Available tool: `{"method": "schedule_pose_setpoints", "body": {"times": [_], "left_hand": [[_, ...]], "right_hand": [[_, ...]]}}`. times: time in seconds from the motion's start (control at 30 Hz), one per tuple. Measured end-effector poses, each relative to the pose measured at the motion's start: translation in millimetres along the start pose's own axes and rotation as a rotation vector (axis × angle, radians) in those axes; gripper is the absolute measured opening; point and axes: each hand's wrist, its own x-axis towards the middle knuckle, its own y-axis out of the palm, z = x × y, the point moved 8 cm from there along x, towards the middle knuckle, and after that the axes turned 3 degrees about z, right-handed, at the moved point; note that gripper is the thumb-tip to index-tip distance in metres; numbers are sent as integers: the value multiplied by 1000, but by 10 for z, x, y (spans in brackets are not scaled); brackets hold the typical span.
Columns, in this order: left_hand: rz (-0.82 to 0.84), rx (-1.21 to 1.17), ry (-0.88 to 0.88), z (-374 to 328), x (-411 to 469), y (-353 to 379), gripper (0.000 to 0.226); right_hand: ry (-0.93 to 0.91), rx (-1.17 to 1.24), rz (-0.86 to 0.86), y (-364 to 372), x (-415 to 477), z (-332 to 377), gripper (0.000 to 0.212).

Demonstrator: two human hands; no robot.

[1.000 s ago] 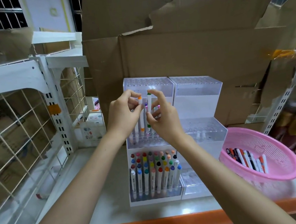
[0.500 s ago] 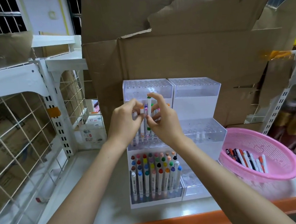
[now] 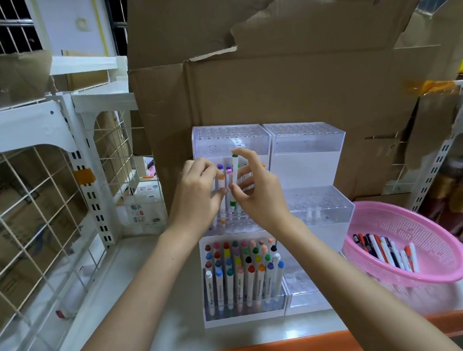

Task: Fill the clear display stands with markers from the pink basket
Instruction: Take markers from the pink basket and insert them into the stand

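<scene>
- The right hand has its fingers pinching a white green-capped marker, upright.
- The left hand pinches an orange-capped white marker just beside.
- Beneath the fingers: a clear tiered acrylic display stand.

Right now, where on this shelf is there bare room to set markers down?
Bare shelf lies left of the left stand, up to the wire grid, and along the front by the orange edge. Crowded: the pink basket close beside the right stand, and the left stand's middle tier, where the left hand and right hand hold markers.
</scene>
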Motion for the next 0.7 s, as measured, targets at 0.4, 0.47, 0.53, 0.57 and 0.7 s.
{"method": "schedule_pose_setpoints", "body": {"times": [0.4, 0.47, 0.53, 0.57, 0.7], "left_hand": [[-22, 32, 35, 6, -66, -96, 23], [-17, 35, 34, 11, -71, -98, 24], [-8, 36, 31, 21, -76, -91, 25], [-5, 36, 30, 22, -77, -88, 26], [-1, 39, 30, 18, -76, -84, 28]], "right_hand": [[10, -43, 39, 61, -22, -26, 55], [23, -51, 51, 86, -49, -50, 54], [35, -47, 61, 99, -72, -76, 54], [37, -46, 65, 101, -78, -83, 54], [-19, -108, 110, 138, -77, -47, 54]]}}
